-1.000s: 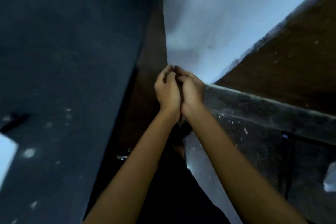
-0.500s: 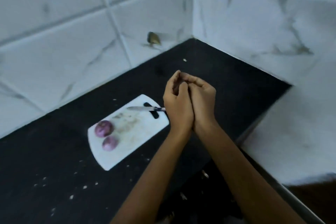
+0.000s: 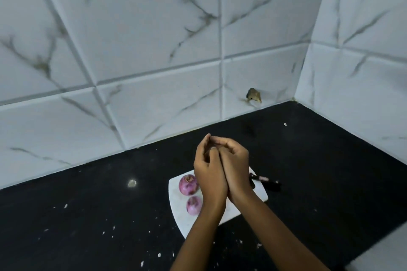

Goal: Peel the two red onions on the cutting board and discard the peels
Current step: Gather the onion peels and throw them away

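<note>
Two purple-red onions lie on the left part of a white cutting board point(image 3: 181, 219): the larger onion point(image 3: 188, 185) behind, the smaller onion point(image 3: 193, 204) in front. Both look smooth and shiny. My left hand point(image 3: 209, 175) and my right hand point(image 3: 236, 171) are pressed palm to palm above the middle of the board, fingers loosely curled against each other. I see nothing held between them. They hide the board's centre. My left hand is just right of the larger onion.
A knife lies at the board's right end, its dark handle point(image 3: 267, 183) over the black counter point(image 3: 99, 215); my hands cover the blade. Small pale scraps are scattered on the counter. White marbled tiles form the corner walls, with a small brown object point(image 3: 254, 95) low on them.
The view swung from a dark floor area beside the counter back to the counter. My hands stayed pressed together and now hover over the cutting board instead of to its right.
</note>
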A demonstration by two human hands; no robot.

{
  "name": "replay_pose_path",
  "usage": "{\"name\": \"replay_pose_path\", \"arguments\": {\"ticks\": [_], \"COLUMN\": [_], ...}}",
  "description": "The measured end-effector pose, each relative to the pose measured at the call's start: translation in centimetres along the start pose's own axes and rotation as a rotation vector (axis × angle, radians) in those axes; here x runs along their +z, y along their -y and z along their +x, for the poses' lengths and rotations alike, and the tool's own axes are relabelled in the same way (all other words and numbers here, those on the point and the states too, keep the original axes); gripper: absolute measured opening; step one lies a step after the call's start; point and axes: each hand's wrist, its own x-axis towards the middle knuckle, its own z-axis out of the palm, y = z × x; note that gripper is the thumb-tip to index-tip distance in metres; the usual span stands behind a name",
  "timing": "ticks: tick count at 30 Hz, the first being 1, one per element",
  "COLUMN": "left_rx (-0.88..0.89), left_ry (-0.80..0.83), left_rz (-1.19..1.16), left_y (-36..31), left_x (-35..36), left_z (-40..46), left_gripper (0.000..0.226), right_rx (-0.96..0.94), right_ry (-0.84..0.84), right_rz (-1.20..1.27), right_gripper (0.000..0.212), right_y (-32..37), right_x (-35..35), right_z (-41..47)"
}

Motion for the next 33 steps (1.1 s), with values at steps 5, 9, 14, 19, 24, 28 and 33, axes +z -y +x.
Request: {"name": "replay_pose_path", "arguments": {"ticks": [5,9,14,19,24,28,33], "left_rx": [0.042,0.033,-0.075,-0.136,-0.104,-0.113,-0.063], "left_ry": [0.020,0.070,0.202,0.397,0.522,0.544,0.533], "left_rz": [0.230,0.381,0.552,0.774,0.959,1.083,1.159], "left_y": [2.4,5.5,8.9,11.2,13.8,15.4,16.0], "left_x": [-1.8,-2.4,-1.4,0.6,2.7,3.5,3.7], "left_z": [3.1,5.0,6.2,6.9,7.0,6.9,6.6], "left_gripper": [0.037,0.036,0.039,0.045,0.051,0.053,0.051], "right_rx": [-0.091,-0.144,-0.080,0.052,0.215,0.257,0.159], "right_ry": [0.159,0.261,0.357,0.345,0.412,0.462,0.384], "right_rz": [-0.360,-0.657,-0.911,-1.267,-1.430,-1.428,-1.414], "right_gripper": [0.028,0.026,0.029,0.044,0.061,0.054,0.036], "right_y": [-2.2,-4.9,-7.4,-8.8,-11.3,-12.9,-13.6], "right_x": [1.0,0.6,-1.4,-4.5,-8.4,-10.0,-10.4], "right_z": [2.7,4.7,6.9,8.9,9.9,10.1,10.4]}}
